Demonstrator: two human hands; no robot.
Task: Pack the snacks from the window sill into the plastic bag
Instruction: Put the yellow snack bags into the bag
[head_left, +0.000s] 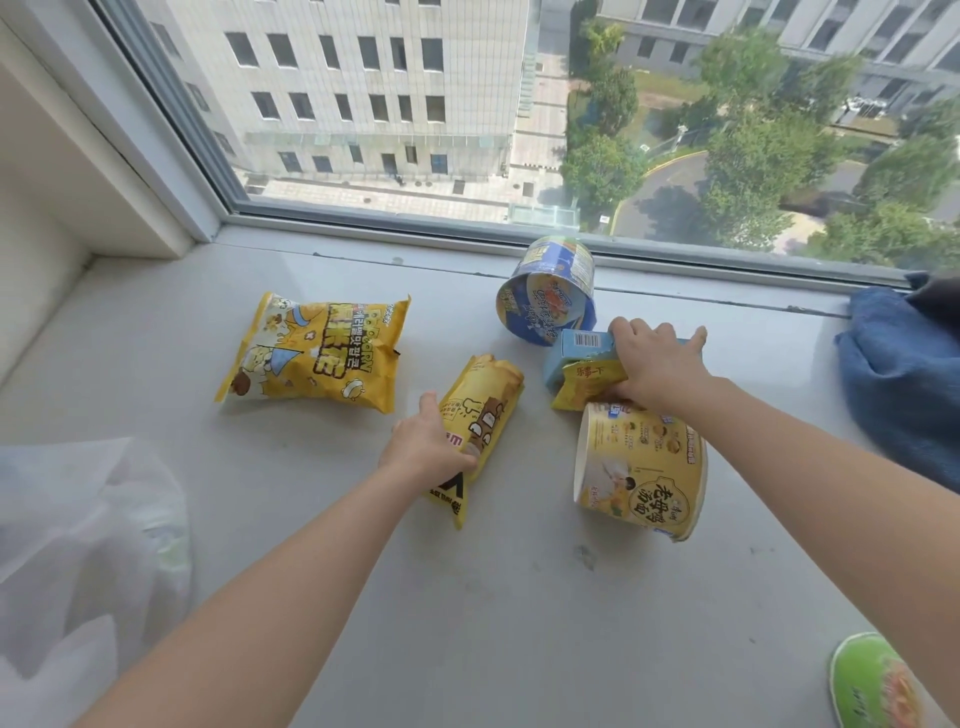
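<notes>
Snacks lie scattered on the grey window sill (363, 545). My left hand (426, 441) grips the lower part of a small yellow snack packet (488, 410) in the middle. My right hand (654, 364) is closed over a light blue box (582, 348) and a small yellow packet (587, 384) stacked with it. A large yellow popcorn bag (317, 353) lies to the left. A blue noodle bowl (550, 296) lies on its side by the window. A yellow noodle bowl (644, 473) lies on its side below my right hand. The white plastic bag (83, 561) sits at the left edge.
A blue cloth (904, 374) lies bunched at the right end of the sill. A green-lidded bowl (878, 686) shows at the bottom right corner. The window pane and its frame (467, 228) run along the back. A white wall reveal closes the left side.
</notes>
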